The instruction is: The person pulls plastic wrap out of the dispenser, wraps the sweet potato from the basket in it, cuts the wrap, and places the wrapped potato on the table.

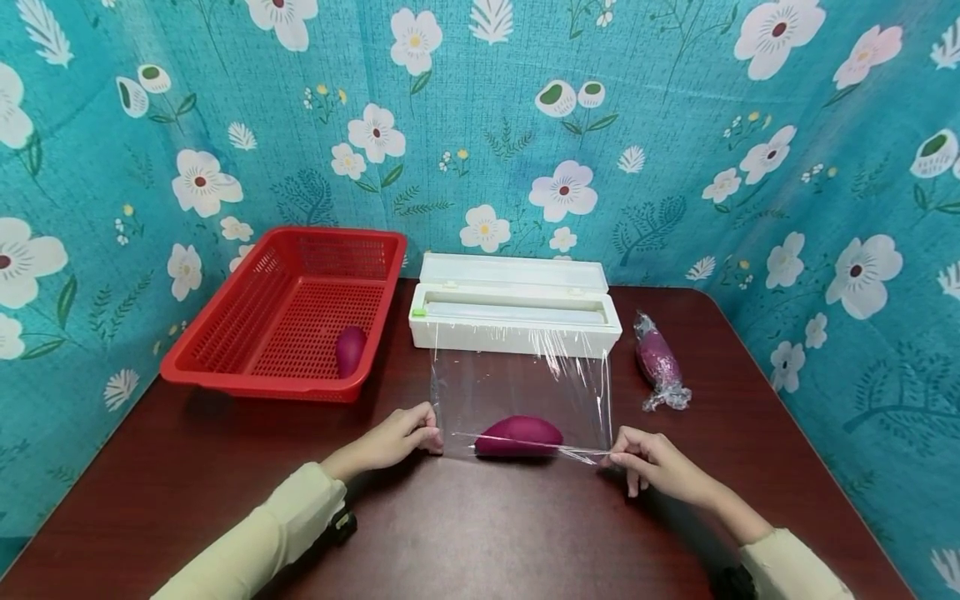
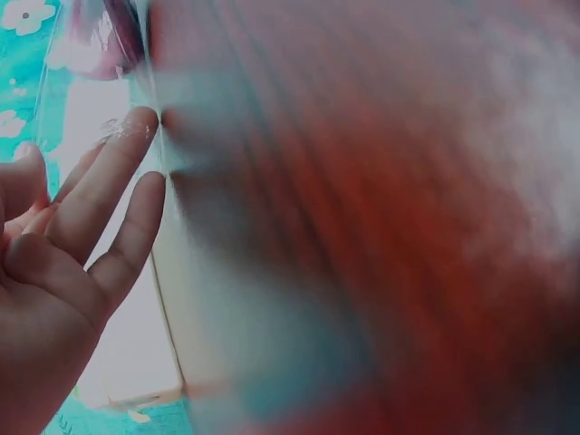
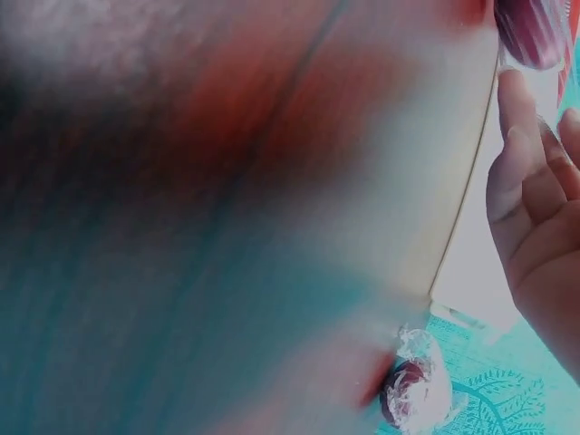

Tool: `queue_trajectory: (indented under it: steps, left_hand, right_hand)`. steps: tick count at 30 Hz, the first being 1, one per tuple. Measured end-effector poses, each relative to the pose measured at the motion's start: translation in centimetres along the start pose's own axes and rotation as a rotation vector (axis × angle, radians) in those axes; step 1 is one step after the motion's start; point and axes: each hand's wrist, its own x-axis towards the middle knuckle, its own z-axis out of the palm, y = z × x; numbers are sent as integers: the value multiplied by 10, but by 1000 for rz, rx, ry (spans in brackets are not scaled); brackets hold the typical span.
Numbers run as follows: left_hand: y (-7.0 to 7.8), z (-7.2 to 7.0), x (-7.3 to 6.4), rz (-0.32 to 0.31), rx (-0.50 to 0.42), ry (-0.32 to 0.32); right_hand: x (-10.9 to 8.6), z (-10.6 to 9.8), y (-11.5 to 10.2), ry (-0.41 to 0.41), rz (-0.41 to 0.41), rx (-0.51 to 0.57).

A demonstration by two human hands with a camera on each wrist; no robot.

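A sheet of clear cling film [image 1: 517, 379] stretches from a white dispenser box [image 1: 517, 337] toward the near side of the table. Under the film lies a smooth purple oval vegetable [image 1: 519, 435], pointed at its left end; its exact kind is unclear. My left hand [image 1: 405, 433] grips the near left corner of the film, with its fingertips against the table in the left wrist view. At the near right corner, my right hand [image 1: 651, 463] pinches the film between thumb and fingers. Neither hand touches the vegetable.
A red plastic basket [image 1: 281, 383] stands at the back left, holding another purple vegetable [image 1: 350, 351]. Right of the box lies a purple vegetable wrapped in film [image 1: 658, 358]. The box's lid [image 1: 513, 272] is raised. A blue flowered curtain [image 1: 480, 125] hangs behind the brown table [image 1: 480, 533].
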Motion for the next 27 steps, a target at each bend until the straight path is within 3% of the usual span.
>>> queue_trajectory:
  steps: [9, 15, 18, 21, 24, 27]
  left_hand:
    - [3, 2, 6, -59, -45, 114]
    - [8, 5, 12, -79, 83, 234]
    - [8, 7, 15, -71, 136, 266]
    - [6, 7, 18, -77, 151, 282]
    - [6, 6, 21, -113, 131, 296]
    - [7, 5, 24, -158, 129, 311]
  right_hand:
    - [8, 0, 2, 45, 144, -13]
    - [15, -1, 7, 64, 205, -8]
    - [20, -1, 4, 88, 189, 18]
    - [25, 0, 0, 81, 91, 30]
    - [30, 3, -6, 61, -2, 12]
    - [33, 4, -11, 49, -10, 1]
